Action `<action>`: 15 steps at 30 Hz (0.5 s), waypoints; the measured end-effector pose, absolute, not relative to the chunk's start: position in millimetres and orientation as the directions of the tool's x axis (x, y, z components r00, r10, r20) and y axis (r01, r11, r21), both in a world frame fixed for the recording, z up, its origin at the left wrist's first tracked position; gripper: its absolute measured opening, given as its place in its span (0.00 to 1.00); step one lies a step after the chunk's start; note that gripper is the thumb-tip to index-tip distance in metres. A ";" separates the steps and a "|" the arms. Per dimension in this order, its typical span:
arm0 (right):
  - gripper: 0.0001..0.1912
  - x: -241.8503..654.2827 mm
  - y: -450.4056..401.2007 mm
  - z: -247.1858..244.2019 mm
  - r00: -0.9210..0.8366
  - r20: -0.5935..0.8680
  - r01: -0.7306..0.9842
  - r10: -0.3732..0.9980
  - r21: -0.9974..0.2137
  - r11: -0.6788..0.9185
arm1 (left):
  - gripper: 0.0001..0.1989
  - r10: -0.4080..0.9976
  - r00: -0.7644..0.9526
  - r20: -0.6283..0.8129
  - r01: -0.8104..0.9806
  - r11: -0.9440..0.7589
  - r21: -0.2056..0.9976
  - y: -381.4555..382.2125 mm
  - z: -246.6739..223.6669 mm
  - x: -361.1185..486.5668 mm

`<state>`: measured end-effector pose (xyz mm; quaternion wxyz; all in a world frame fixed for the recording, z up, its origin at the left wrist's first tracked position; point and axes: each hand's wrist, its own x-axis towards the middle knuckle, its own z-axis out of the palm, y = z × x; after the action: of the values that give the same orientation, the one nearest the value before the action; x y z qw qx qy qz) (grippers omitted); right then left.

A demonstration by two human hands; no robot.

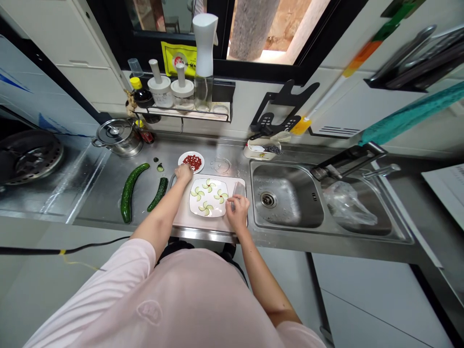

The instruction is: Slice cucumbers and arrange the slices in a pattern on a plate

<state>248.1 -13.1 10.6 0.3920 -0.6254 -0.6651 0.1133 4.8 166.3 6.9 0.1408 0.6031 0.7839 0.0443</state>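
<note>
My left hand [184, 172] reaches over the near-left rim of a small white plate [202, 160] with red berries [192, 161] on it. Its fingers are bunched among the berries; what they pinch is hidden. Beside the right edge of a larger white plate [218, 211], my right hand [238, 211] is curled with thumb and fingers together, and I cannot make out what is in it. Green-edged cucumber slices [206, 208] lie on this plate in several pinwheels, with red dots at their centres. The plate rests on a pale cutting board [183, 220]. A knife blade [239, 187] shows beyond my right hand.
A whole cucumber [129, 193] and a cut cucumber [158, 194] lie to the left, near small trimmings [160, 167]. Behind them stands a lidded steel pot [119, 137]. The sink [290, 193] is at the right, and a bottle rack [184, 113] hangs above the counter.
</note>
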 end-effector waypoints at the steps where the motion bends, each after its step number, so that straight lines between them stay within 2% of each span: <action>1: 0.05 248.9 -13.0 10.8 0.090 0.380 0.745 0.921 -0.639 0.191 | 0.12 0.958 -0.228 -0.176 0.935 0.266 0.235 168.6 7.0 4.9; 8: 0.05 253.7 -12.8 13.0 0.099 0.373 0.756 0.923 -0.631 0.173 | 0.14 0.937 -0.245 -0.248 0.935 0.296 0.194 180.9 3.7 7.4; 15: 0.05 254.5 -14.0 12.4 0.107 0.358 0.762 0.928 -0.629 0.155 | 0.14 0.939 -0.272 -0.210 0.936 0.309 0.169 179.8 -1.7 10.5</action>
<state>254.5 -14.0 12.4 0.3783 -0.6406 -0.6592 0.1097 10.5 179.8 -1.7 0.1360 0.5877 0.7975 0.0060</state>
